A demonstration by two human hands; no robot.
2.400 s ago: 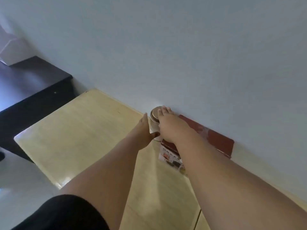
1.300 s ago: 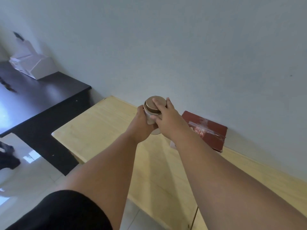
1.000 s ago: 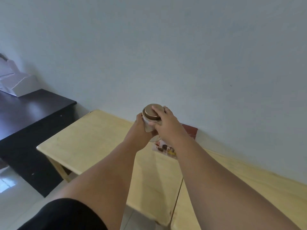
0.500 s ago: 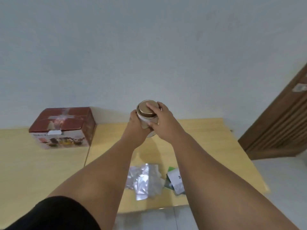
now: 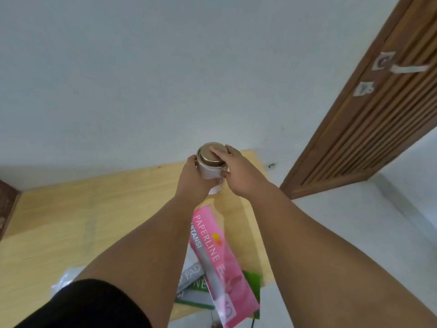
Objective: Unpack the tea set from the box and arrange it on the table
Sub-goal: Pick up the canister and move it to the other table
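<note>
Far to the left of my grips, a red-brown box (image 5: 5, 202) shows only as a sliver at the edge of view; whether it is open, and what remains in it, cannot be determined. The wooden tabletop (image 5: 94, 209) runs from there under both arms. Below and left of the grips, a crumpled foil bag (image 5: 63, 279) lies on it, partly hidden by my black sleeve (image 5: 82, 306). My left grip (image 5: 192, 179) is wrapped round the white body of a tea canister (image 5: 209, 171), taking its weight from the side. The canister is held upright, off the tabletop, above its far right corner. Its gold lid (image 5: 208, 156) is seated, so the contents are not visible. My right grip (image 5: 238, 172) is clamped on the same canister, fingers laid over the lid and thumb against the wall, in my judgement to keep the lid from shifting in transit. Beneath the grips, nearer to me, a pink packet (image 5: 210, 249) overlies grey (image 5: 191, 275) and green (image 5: 253, 280) packets; these occupy the near edge, so the bare far corner looks the likelier place to set down. Right of the grips stands a slatted wooden door (image 5: 378, 129).
</note>
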